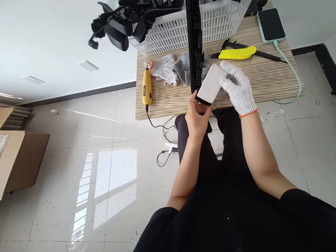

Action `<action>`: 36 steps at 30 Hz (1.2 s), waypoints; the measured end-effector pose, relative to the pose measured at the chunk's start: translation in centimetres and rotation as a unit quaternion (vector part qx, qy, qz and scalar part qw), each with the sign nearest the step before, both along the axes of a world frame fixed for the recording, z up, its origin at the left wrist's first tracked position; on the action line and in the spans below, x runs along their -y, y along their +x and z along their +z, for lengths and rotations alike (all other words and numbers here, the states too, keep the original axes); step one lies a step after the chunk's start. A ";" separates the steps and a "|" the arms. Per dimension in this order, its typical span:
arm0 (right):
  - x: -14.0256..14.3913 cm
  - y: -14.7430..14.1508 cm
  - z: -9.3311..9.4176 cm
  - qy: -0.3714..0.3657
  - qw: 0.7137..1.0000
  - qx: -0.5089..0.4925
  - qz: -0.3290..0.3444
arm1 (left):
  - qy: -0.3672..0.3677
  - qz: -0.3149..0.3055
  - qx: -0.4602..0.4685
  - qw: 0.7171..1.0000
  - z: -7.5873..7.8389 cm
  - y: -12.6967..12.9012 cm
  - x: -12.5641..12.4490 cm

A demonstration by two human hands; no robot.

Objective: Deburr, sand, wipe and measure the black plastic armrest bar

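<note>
The bare left hand (197, 118) gripped the white block's (210, 84) lower end; the gloved right hand (237, 88) clasped its upper side above the table (261, 84).

On the counter (267, 84) a basket (192, 25) stands at the far edge with plastic parts (129, 17) piled in it and spilling over its left side, and a phone (270, 25) lies to its right with a cable (292, 66) trailing toward the near right corner. Nearer, from left to right, lie a rotary tool (147, 87), two gloves (175, 68), a long bar (195, 35) running from the near edge up across the basket, and a knife (237, 53) resting over a caliper (257, 53). At the near edge both hands meet on a block (210, 84) just right of the bar, the left hand (197, 118) under its near end and the right hand (237, 88) on its right side, while a box (2, 160) sits on the floor far to the left.
</note>
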State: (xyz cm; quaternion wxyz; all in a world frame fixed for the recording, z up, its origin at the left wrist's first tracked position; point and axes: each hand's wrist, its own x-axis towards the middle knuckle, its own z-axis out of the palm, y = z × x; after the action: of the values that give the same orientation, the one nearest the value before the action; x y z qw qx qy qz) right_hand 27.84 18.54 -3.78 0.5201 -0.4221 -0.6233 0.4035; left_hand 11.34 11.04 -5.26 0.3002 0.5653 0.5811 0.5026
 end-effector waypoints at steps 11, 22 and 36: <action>0.4 -0.3 0.7 -0.006 1.000 -0.003 -0.004 | 0.021 -0.004 0.001 1.000 0.2 0.0 -0.1; -0.2 -0.2 -0.5 0.030 0.999 0.030 -0.009 | 0.010 -0.008 -0.006 1.000 0.4 0.1 0.0; 0.5 -0.1 0.3 0.007 0.999 0.031 0.032 | 0.006 0.006 -0.037 0.999 0.1 0.0 0.0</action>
State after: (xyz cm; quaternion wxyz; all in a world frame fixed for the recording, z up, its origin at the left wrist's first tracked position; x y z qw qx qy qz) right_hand 27.74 18.04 -3.44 0.4908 -0.4105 -0.6549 0.4022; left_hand 11.36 11.05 -5.16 0.2721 0.5821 0.5919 0.4865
